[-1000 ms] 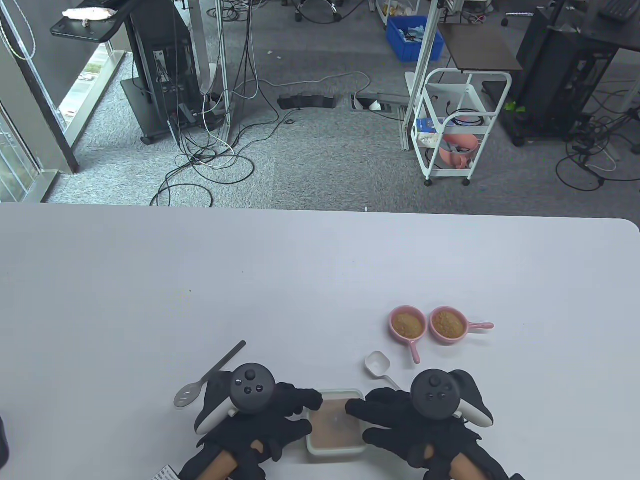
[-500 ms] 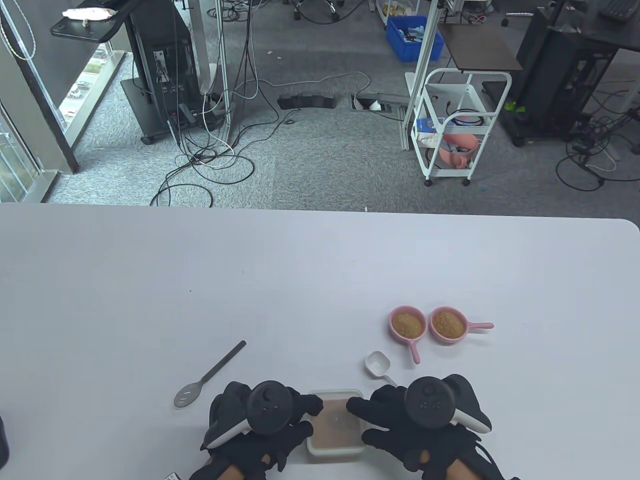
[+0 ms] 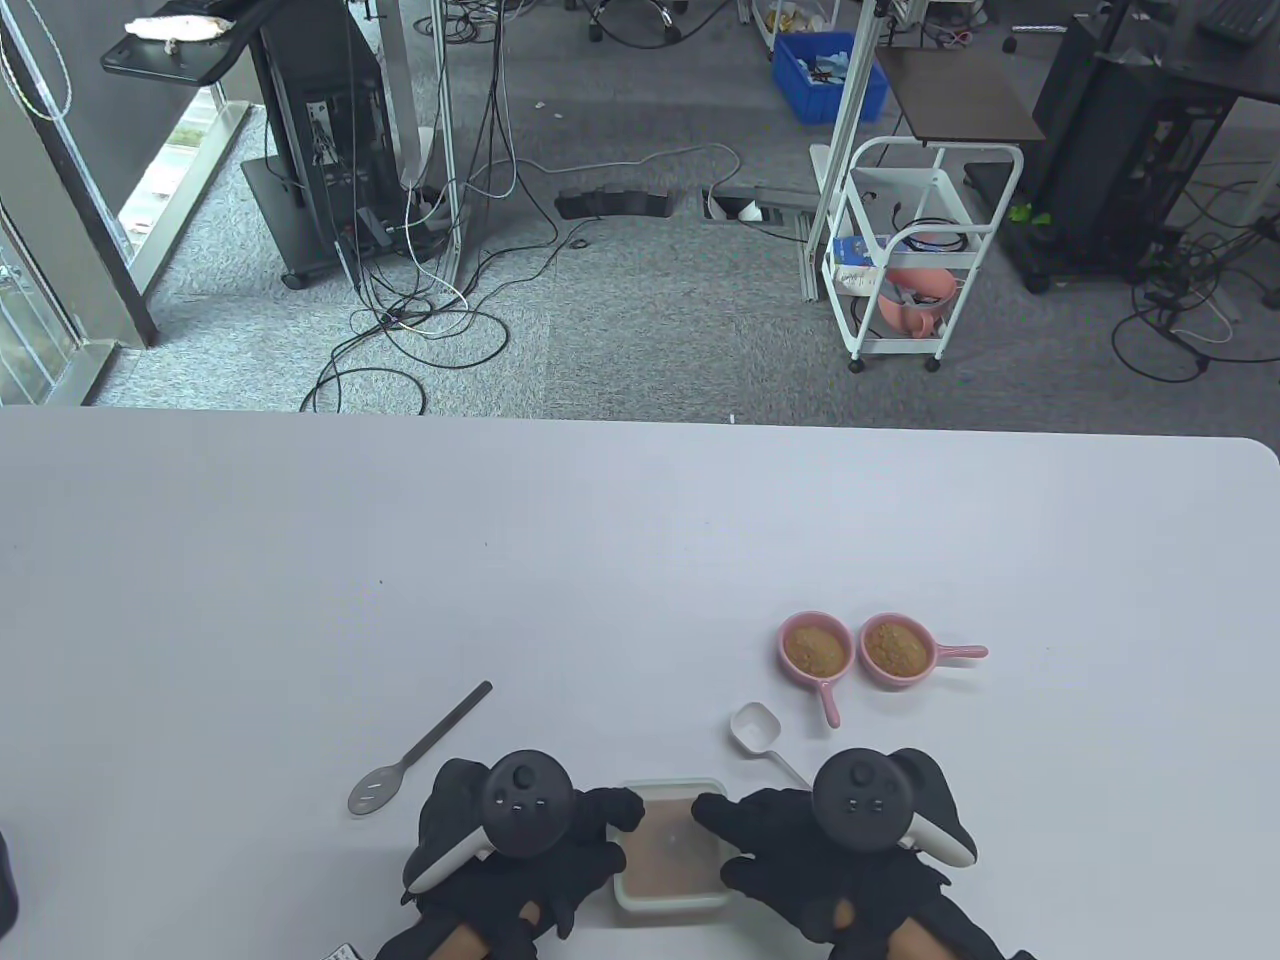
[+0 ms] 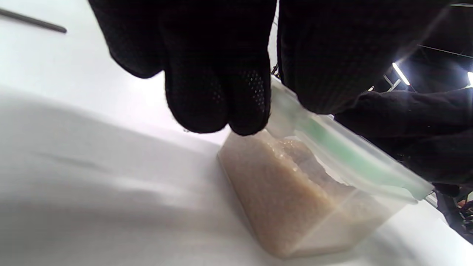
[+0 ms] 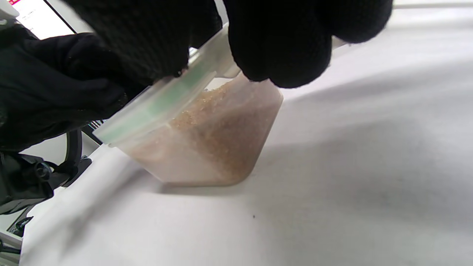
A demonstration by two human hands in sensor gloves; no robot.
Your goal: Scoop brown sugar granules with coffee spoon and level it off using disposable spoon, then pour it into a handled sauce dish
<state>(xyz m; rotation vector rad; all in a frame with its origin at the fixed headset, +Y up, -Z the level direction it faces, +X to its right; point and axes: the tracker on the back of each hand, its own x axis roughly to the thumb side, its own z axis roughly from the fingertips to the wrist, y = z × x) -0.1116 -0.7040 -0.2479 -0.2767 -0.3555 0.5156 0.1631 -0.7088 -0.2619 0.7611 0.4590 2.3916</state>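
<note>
The sugar box [image 3: 670, 845] sits at the bottom centre of the table view, a translucent tub with a green-edged rim, brown sugar granules [image 3: 668, 850] filling most of it. Both hands flank it. The left hand [image 3: 520, 830] grips the left rim, thumb over the edge and fingers [image 4: 218, 92] curled down the outer wall, as the left wrist view shows. The right hand [image 3: 830, 835] clamps the right rim the same way. Held on both sides like this, the box looks steadied or squared up, likely so it will not slide once scooping starts.

Neither tool is in hand. The coffee spoon [image 3: 420, 750] lies diagonally just left of the left hand, bowl toward the bottom left. The disposable spoon [image 3: 757, 730], white, rests just above the right hand, its handle running under the glove. Each seems parked within reach of the hand that would take it.

Further toward the right, above the white spoon, two pink handled sauce dishes [image 3: 855, 650] stand side by side, both already holding brown sugar.
</note>
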